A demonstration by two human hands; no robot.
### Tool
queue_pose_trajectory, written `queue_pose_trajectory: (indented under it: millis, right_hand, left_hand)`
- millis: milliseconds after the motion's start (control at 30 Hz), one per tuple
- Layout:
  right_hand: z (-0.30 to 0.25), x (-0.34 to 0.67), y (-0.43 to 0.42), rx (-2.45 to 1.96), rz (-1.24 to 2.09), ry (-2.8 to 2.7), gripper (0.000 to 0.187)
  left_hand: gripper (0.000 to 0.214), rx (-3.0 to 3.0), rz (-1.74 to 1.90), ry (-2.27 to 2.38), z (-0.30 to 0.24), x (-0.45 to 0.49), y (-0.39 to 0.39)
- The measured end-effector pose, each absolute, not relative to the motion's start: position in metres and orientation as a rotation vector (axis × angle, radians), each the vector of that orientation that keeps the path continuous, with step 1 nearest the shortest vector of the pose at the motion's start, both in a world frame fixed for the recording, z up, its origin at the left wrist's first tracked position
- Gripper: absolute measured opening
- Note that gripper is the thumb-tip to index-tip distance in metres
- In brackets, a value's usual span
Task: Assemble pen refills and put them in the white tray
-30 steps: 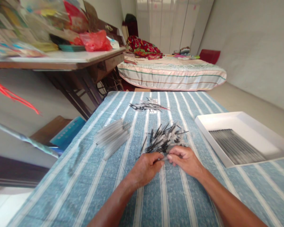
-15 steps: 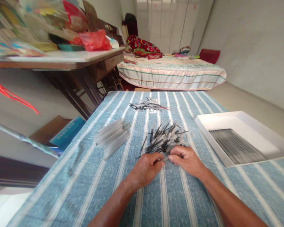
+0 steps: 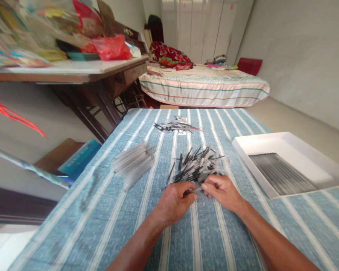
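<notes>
My left hand and my right hand meet at the near edge of a heap of thin black-and-clear pen parts on the blue striped tablecloth. Both hands are closed in a pinch on one slim part held between their fingertips. A bundle of clear tubes lies to the left of the heap. A smaller scatter of dark parts lies farther back.
A white tray with a row of finished dark sticks sits at the right. A cluttered wooden desk stands at the left, and a bed lies beyond the table.
The hands have shifted very slightly while working the small part between their fingertips; nothing else has moved.
</notes>
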State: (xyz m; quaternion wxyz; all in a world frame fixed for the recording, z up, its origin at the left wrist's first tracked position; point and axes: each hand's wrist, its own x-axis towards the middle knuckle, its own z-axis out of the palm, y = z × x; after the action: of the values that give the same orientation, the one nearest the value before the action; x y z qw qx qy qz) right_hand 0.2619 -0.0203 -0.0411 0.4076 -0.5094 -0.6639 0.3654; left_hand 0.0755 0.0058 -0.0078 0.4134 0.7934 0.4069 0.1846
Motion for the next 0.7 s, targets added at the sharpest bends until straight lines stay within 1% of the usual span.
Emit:
queue_pose_trajectory:
  millis: [300, 533, 700]
  right_hand:
    - [-0.042, 0.26, -0.021, -1.339, 1.08, -1.497, 0.044]
    - [-0.039, 0.255, -0.02, -1.334, 1.124, -1.473, 0.045]
    - [-0.034, 0.266, -0.018, -1.335, 0.985, -1.391, 0.046]
  left_hand:
    - [0.024, 2.249, 0.493, 0.964, -0.003, 0.075, 0.004]
    - [0.015, 2.313, 0.438, 0.997, -0.003, 0.075, 0.003]
    - [0.007, 2.08, 0.577, 1.116, 0.0, 0.077, 0.004]
